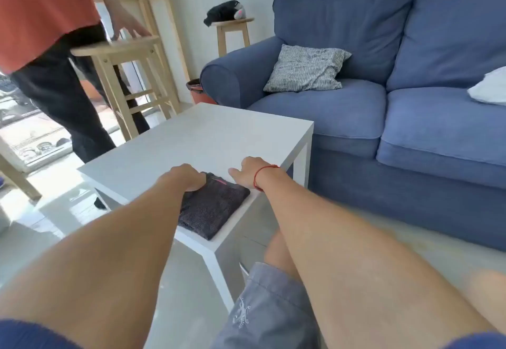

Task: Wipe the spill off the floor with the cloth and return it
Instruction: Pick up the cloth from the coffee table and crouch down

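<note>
A dark grey folded cloth (212,207) with a small pink tag lies on the near corner of a white low table (191,140). My left hand (186,177) rests on the cloth's far left corner, fingers curled down onto it. My right hand (250,172), with a red string at the wrist, lies on the table at the cloth's far right edge, fingers bent and touching the tabletop. No spill shows on the pale floor (186,272) in this view.
A blue sofa (383,118) with a striped cushion (305,69) stands right of the table. Another person in an orange top (38,19) leans on a wooden stool (123,74) at the left. A second stool (232,30) carries a dark object. My knee (276,252) is by the table leg.
</note>
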`<state>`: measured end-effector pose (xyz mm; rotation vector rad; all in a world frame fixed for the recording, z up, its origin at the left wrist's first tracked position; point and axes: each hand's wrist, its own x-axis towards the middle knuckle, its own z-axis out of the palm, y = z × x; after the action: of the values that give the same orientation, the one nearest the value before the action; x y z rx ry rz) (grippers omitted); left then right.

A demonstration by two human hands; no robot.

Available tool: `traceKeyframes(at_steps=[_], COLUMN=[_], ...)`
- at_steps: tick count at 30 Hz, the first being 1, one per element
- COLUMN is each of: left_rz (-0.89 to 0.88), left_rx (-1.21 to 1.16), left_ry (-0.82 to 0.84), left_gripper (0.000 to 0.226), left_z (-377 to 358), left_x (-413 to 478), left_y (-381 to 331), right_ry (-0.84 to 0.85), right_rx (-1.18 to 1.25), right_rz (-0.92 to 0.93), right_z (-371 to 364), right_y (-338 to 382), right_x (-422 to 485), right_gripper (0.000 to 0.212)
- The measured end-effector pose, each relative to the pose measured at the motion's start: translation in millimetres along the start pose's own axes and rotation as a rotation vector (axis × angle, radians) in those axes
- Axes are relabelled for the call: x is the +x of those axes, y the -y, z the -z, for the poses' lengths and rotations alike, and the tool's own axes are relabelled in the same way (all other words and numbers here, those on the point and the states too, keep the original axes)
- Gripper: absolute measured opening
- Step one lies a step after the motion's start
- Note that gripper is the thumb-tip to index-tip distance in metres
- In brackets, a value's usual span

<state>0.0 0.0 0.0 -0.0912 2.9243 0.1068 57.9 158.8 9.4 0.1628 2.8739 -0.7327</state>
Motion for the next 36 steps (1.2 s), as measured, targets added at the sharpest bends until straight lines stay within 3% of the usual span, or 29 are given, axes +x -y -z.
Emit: traceKeyframes(at_steps=[3, 6, 10, 12, 16, 21, 24, 27, 36], left_rz=[0.007, -0.026, -0.087, -0.114, -0.248, -0.441, -0.481, -0.465, -0.390], left_rx=[0.081, 0.051, 0.037, -0.071, -0.334, -0.514, -0.663, -0.771, -0.680], left_ry=[0.128, 0.114, 0.105, 0.073, -0.060, -0.174, -0.127, -0.023, 0.290], left_gripper=[0.067, 0.065, 0.054, 0.052, 0.047, 0.037, 0.041, 0.041, 0.039], left_z=[-10, -16, -20, -17, -4, -9, -30, -62, -175], left_x=[-2, -1, 1, 0, -1, -24, -42, -47, -14], left_y=[13, 15, -2, -21, -81, -185, -238, -278, -338], right_ry=[0.043, 0.034, 0.074, 0.030, -0.190, -0.646, -0.785, -0.840, -0.758], right_rx=[-0.092, -0.110, -0.032, 0.130, 0.565, 0.913, 1.026, 0.957, 0.843], right_rz=[-0.033, -0.101, -0.120, -0.137, -0.247, -0.467, -0.590, -0.682, -0.816], right_z=[-22, -33, -27, -15, 28, 66, 71, 60, -6], right_y=[6, 2, -6, -12, -52, -129, -180, -227, -329], right_x=[6, 12, 18, 17, 14, -3, -11, -11, 11], right_gripper=[0.060, 0.068, 0.056, 0.049, 0.045, 0.059, 0.053, 0.034, 0.034])
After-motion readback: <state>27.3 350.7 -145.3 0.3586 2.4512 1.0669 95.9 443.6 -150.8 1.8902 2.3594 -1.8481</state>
